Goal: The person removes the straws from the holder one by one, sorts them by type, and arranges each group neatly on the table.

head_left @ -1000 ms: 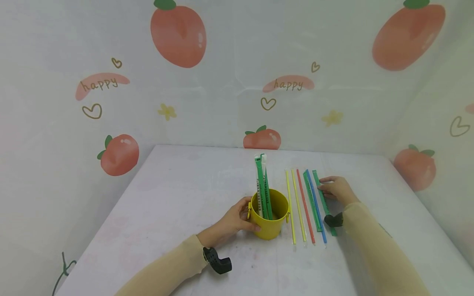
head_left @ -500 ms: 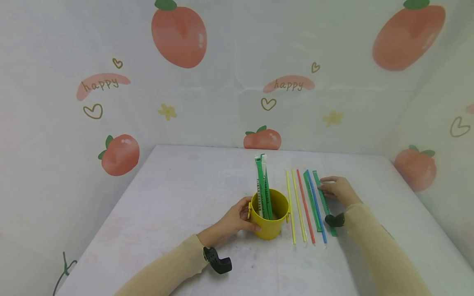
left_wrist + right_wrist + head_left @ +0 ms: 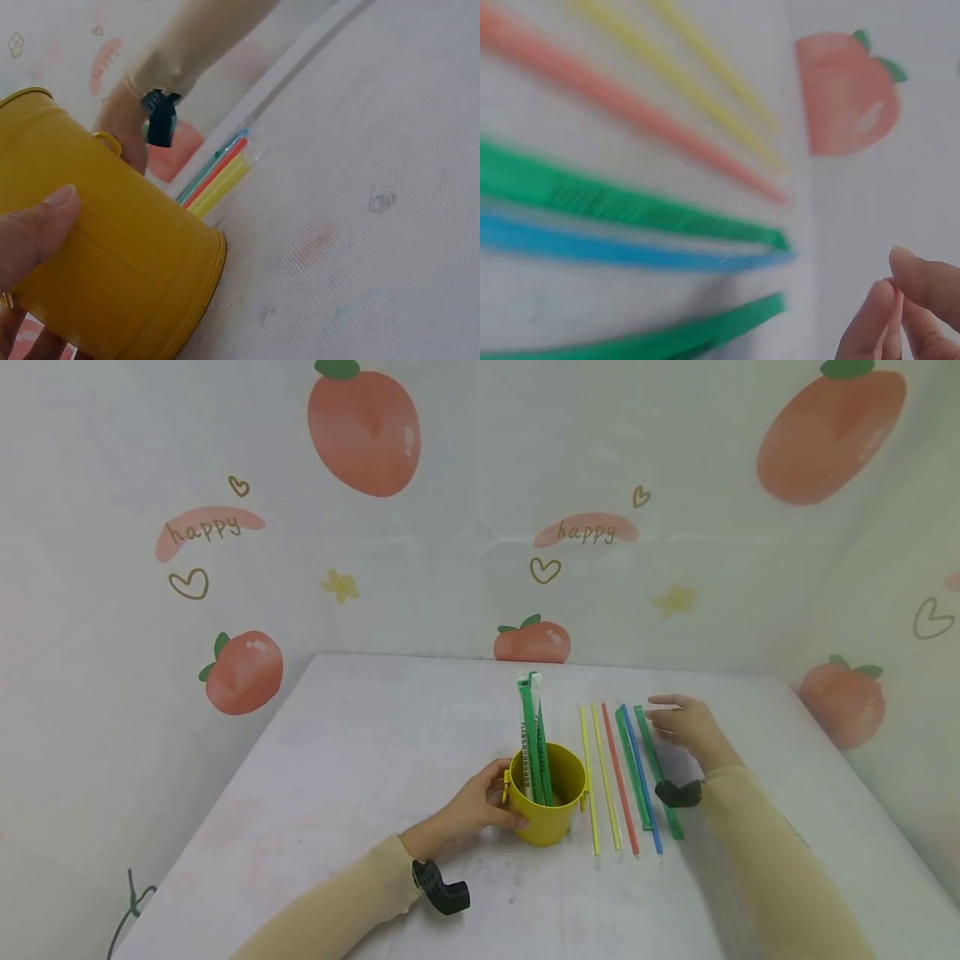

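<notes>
My left hand [image 3: 476, 800] grips a small yellow bucket [image 3: 543, 828] by its left side, the thumb [image 3: 45, 229] lying on its wall in the left wrist view. Several green-wrapped straws [image 3: 531, 727] stand upright in the bucket. To the right, my right hand [image 3: 692, 728] hovers just above the far end of a green-wrapped straw [image 3: 651, 747], holding nothing. In the right wrist view the thumb and fingers [image 3: 907, 315] come close together, apart from the green straw on the table.
Left of that straw lie a blue straw [image 3: 641, 768] beside another green-wrapped straw [image 3: 630, 752], a red straw [image 3: 619, 777] and two yellow straws [image 3: 606, 777]. They lie roughly parallel on the white table [image 3: 375, 735]. A patterned white curtain [image 3: 450, 568] hangs behind.
My right hand has risen off the rightmost green straw and shifted slightly away from me, leaving the straw lying there. My left hand and the bucket have stayed put.
</notes>
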The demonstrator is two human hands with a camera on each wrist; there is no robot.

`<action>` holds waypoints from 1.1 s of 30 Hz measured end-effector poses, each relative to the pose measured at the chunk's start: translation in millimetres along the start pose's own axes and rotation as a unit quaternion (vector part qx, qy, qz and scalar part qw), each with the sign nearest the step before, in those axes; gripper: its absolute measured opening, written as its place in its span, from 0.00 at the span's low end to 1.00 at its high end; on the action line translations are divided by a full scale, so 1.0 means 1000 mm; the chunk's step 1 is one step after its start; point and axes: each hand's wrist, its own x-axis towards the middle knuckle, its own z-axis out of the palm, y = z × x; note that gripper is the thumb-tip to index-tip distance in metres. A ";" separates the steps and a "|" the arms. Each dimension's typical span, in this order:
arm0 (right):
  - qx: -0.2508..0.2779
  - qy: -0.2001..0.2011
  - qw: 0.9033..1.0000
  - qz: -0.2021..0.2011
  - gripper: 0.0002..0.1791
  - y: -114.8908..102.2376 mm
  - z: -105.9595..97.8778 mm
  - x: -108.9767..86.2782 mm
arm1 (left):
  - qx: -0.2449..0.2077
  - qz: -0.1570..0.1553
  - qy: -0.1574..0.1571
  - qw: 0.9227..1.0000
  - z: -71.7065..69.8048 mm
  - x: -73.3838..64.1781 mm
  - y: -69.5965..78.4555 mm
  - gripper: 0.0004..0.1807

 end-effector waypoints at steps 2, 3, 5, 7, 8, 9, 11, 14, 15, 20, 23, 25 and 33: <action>0.018 -0.008 0.999 -0.028 0.29 -0.007 0.001 -0.003 | 0.004 0.002 0.001 1.000 0.000 0.000 0.000 0.41; 0.031 -0.013 0.999 -0.043 0.29 -0.011 0.002 -0.005 | 0.005 0.002 0.001 1.000 0.000 0.000 0.000 0.41; 0.058 -0.022 0.996 -0.068 0.29 -0.018 0.003 -0.007 | 0.005 0.002 0.001 1.000 0.000 0.000 0.000 0.41; 0.090 -0.027 0.991 -0.091 0.30 -0.025 0.004 -0.011 | 0.006 0.000 0.001 1.000 0.000 0.000 0.000 0.41; 0.106 -0.029 0.989 -0.101 0.30 -0.029 0.006 -0.013 | 0.006 -0.001 0.001 1.000 0.000 0.000 0.000 0.41; 0.122 -0.032 0.986 -0.112 0.30 -0.033 0.007 -0.014 | 0.006 -0.002 0.000 1.000 0.000 0.000 0.000 0.41; 0.156 -0.036 0.979 -0.129 0.28 -0.040 0.010 -0.018 | 0.007 -0.003 0.000 1.000 0.000 0.000 0.000 0.41; 0.182 -0.037 0.971 -0.152 0.27 -0.051 0.015 -0.024 | 0.011 0.002 -0.001 1.000 -0.001 0.001 -0.001 0.41; 0.179 -0.033 0.970 -0.160 0.27 -0.055 0.016 -0.027 | 0.011 0.003 -0.001 1.000 -0.001 0.001 -0.001 0.41; 0.178 -0.015 0.962 -0.205 0.24 -0.073 0.028 -0.043 | 0.001 0.007 -0.004 1.000 0.000 0.000 0.001 0.41; 0.219 -0.035 0.944 -0.244 0.22 -0.080 0.037 -0.051 | -0.003 0.009 -0.005 1.000 0.001 0.000 0.001 0.41; 0.245 -0.054 0.931 -0.267 0.21 -0.084 0.043 -0.056 | 0.000 0.012 -0.005 1.000 0.000 0.001 0.000 0.42; 0.252 -0.082 0.916 -0.301 0.23 -0.092 0.069 -0.063 | 0.001 0.006 -0.001 1.000 0.000 0.000 0.000 0.42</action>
